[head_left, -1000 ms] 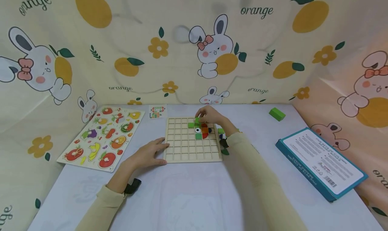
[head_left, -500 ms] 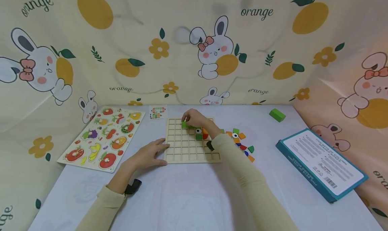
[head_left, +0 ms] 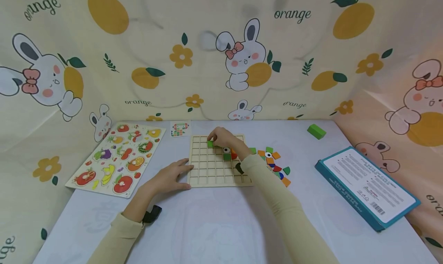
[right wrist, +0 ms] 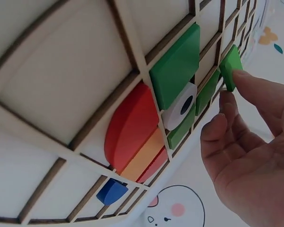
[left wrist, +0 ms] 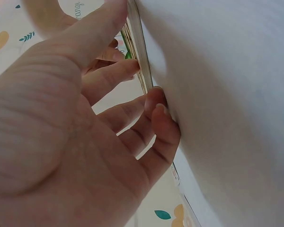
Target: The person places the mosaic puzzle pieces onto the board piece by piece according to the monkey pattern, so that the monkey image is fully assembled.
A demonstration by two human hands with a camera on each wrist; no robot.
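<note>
A wooden grid board [head_left: 204, 171] lies on the white table. My left hand [head_left: 169, 177] rests at the board's left edge, fingers spread and touching its rim, as the left wrist view also shows. Over the board's back rows, my right hand [head_left: 223, 137] pinches a green square tile [right wrist: 231, 66] between thumb and fingers, at a grid cell. Beside it sit other green tiles [right wrist: 177, 66], a white eye tile [right wrist: 181, 106], red rounded pieces [right wrist: 132, 127], an orange tile [right wrist: 144, 153] and a blue piece [right wrist: 112, 191]. In the head view, my right hand hides part of these.
Loose coloured tiles [head_left: 270, 161] lie right of the board. A small pattern card [head_left: 180, 129] is behind it. At left lies a fruit picture board [head_left: 119, 156]; at right, a teal box [head_left: 370, 185] and a green block [head_left: 316, 131]. A printed cloth rises behind.
My right hand has moved left along the back rows with the green tile, then stayed nearly still over the last half second. The loose tiles came into view. My left hand has not moved.
</note>
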